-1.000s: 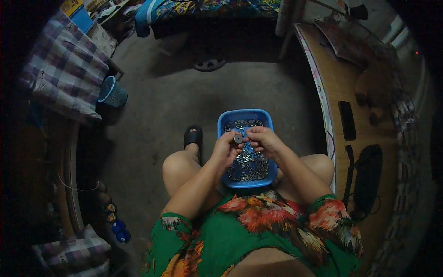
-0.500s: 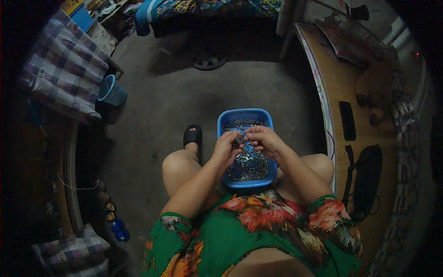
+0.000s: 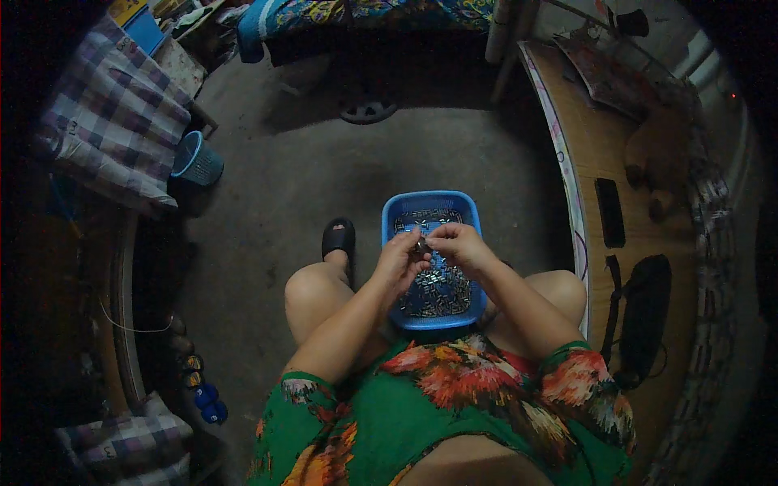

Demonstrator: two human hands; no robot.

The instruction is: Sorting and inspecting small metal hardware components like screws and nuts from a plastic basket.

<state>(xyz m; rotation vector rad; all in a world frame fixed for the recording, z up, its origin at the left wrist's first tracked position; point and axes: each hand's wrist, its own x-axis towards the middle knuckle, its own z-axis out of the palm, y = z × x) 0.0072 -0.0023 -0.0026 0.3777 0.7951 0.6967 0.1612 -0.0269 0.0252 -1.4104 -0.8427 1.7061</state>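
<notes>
A blue plastic basket (image 3: pixel 478 212) stands between my knees, its bottom strewn with many small shiny metal pieces (image 3: pixel 438 298). Above it, my left hand (image 3: pixel 396 261) is closed around a small round dark metal part (image 3: pixel 421 244), held between thumb and fingers. From the right, my right hand (image 3: pixel 459 243) reaches that part with thumb and forefinger pinched together at its edge. Whatever sits in that pinch is too small to make out.
Along the right runs a wooden board (image 3: pixel 587 138) carrying a black phone-like slab (image 3: pixel 610 212) and a dark bag (image 3: pixel 646 304). A blue bin (image 3: pixel 197 160) stands at left by a checked cloth (image 3: pixel 121 113). My black slipper (image 3: pixel 339 243) rests on the floor.
My right hand has shifted slightly left, its fingertips now right at the round metal part. The part appears turned or more covered by the fingers. My left hand stays nearly in place.
</notes>
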